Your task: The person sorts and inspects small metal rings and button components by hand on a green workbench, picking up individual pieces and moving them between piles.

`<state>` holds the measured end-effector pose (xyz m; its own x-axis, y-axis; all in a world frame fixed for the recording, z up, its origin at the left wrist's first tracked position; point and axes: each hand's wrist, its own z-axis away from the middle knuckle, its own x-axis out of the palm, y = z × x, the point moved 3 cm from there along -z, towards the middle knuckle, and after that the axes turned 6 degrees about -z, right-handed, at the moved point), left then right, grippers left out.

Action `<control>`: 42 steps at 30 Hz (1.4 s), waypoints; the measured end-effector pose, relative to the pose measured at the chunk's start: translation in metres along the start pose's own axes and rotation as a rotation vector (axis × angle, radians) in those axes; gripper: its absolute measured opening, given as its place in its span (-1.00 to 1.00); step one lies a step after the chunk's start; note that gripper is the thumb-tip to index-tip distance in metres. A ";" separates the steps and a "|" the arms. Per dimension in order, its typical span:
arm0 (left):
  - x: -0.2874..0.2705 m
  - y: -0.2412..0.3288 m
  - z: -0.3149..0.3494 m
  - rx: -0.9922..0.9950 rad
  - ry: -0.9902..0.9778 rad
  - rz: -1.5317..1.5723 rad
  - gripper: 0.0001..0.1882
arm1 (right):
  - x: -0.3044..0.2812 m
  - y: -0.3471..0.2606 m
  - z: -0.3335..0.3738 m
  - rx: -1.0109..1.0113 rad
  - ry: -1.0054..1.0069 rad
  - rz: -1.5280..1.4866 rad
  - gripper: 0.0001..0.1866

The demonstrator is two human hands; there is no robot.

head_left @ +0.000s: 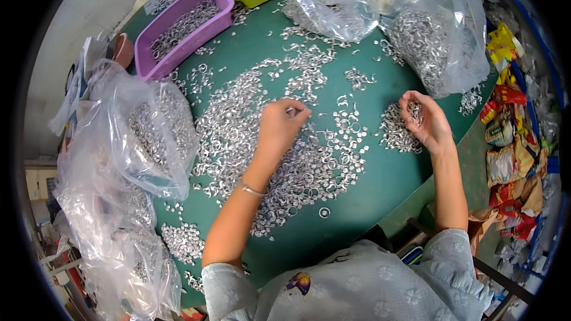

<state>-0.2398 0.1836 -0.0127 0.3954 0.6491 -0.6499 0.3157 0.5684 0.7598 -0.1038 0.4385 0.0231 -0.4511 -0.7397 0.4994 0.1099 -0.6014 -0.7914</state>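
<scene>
Pinching left hand [281, 125] closed at the fingertips, over the main spread of small silver metal pieces [232, 122] on green table [380, 187]; impossible to tell whether gripping any piece. Curling right hand [434, 123] loosely around several held pieces [414, 113], at smaller pile [394, 134] toward right table edge. Bordering work area: purple tray [144, 62] at upper left, filled clear bag [437, 41] at upper right.

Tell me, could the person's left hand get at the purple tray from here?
Probably yes: only loose metal pieces lie on the green table between the left hand and the purple tray, whose top is open. It may take a stretch forward.
</scene>
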 end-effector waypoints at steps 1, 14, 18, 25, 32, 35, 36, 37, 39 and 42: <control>-0.002 -0.001 0.000 -0.116 -0.082 0.298 -0.83 | -0.013 -0.001 0.000 -0.077 0.035 0.211 -0.73; -0.017 -0.003 0.058 -0.486 -0.172 1.447 -0.73 | 0.036 0.006 0.029 -0.908 -0.165 1.520 -0.83; -0.010 -0.005 0.059 -0.497 -0.169 1.410 -0.71 | 0.068 0.037 0.002 -0.788 -0.267 1.370 -0.83; -0.008 0.007 0.056 -0.511 -0.248 1.540 -0.60 | 0.096 0.078 -0.037 -0.745 -0.315 1.389 -0.90; -0.012 0.002 0.060 -0.505 -0.261 1.738 -0.58 | 0.069 0.068 -0.034 -0.122 -0.239 0.432 -0.92; -0.010 0.003 0.063 -0.529 -0.211 1.800 -0.59 | 0.064 0.066 -0.037 -0.368 -0.244 0.827 -0.85; -0.011 0.003 0.065 -0.562 -0.179 1.867 -0.59 | 0.075 0.061 -0.031 -0.415 -0.280 0.940 -0.84; -0.012 0.003 0.068 -0.596 -0.145 1.935 -0.59 | 0.082 0.059 -0.028 -0.463 -0.317 1.052 -0.82; 0.002 -0.015 0.077 -0.374 -0.330 2.422 -0.60 | 0.089 0.067 -0.027 -0.653 -0.384 1.261 -0.82; 0.003 -0.006 0.082 -0.368 -0.260 2.440 -0.62 | 0.096 0.074 -0.026 -0.674 -0.440 1.527 -0.81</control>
<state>-0.1702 0.1407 -0.0174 -0.2671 -0.0288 0.9632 -0.7082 -0.6720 -0.2165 -0.1621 0.3314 0.0030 -0.0313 -0.5657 -0.8240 -0.2390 0.8048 -0.5434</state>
